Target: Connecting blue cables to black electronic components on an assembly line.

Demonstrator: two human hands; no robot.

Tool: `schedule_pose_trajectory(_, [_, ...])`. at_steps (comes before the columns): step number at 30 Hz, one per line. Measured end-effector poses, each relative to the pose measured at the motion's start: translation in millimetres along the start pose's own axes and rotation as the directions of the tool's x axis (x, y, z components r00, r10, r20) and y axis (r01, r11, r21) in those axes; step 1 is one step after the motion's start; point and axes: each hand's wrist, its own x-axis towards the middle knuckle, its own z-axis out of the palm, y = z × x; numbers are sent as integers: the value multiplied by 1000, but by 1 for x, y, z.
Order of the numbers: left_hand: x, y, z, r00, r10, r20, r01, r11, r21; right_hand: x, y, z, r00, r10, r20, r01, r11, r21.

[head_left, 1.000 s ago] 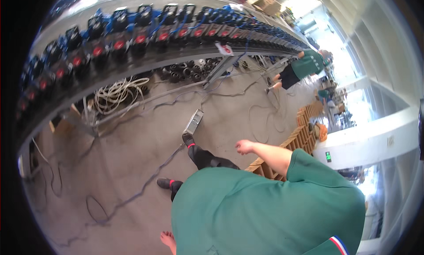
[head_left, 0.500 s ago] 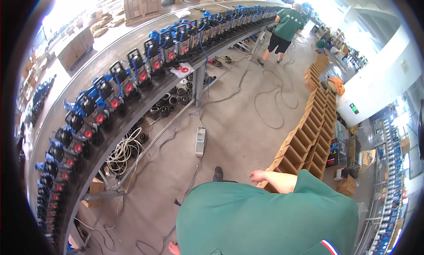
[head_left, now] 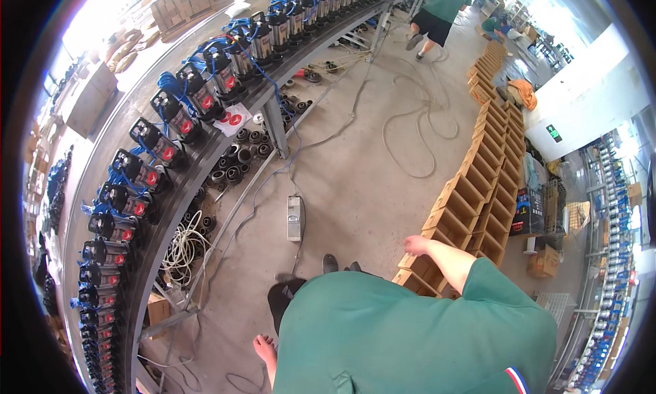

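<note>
A: ok so where are the hands at?

B: right hand (head_left: pixel 415 245) is a bit right of centre in the frame, at the near end of the tan boxes (head_left: pixel 478 163). can't tell if it's touching them. fingers curled, but how wide that grip is, no idea, too small to say.

A: and the left hand (head_left: pixel 264 346)?

B: bottom of the frame, left of centre, just beside the green shirt (head_left: pixel 410 326). fingers loosely bent, can't tell how wide that grip is either.

A: what's up with the boxes?

B: open-topped, lined up in two long rows on the floor (head_left: pixel 335 182), running from lower centre-right to the upper right.

A: and all that stuff on the left?

B: long table (head_left: pixel 184 182) curving down the left side, packed with black-and-silver units (head_left: pixel 157 141) with red round labels and blue cords. pale cable coil (head_left: pixel 184 250) under it. grey metal box (head_left: pixel 294 218) on the floor mid-frame, and a co-worker (head_left: pixel 437 18) up top, right of centre.
</note>
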Motion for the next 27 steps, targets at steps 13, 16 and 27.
schedule_pose_trajectory(13, [46,6,37,999,-37,7,36,993,112,-56,203,72,979,118,166,-180,882,436])
schedule_pose_trajectory(16, [45,6,62,998,-56,-27,58,993,105,-41,214,70,986,17,166,-70,944,323])
schedule_pose_trajectory(27, [44,71,136,998,16,67,-26,989,145,39,107,-43,987,136,86,-148,976,161])
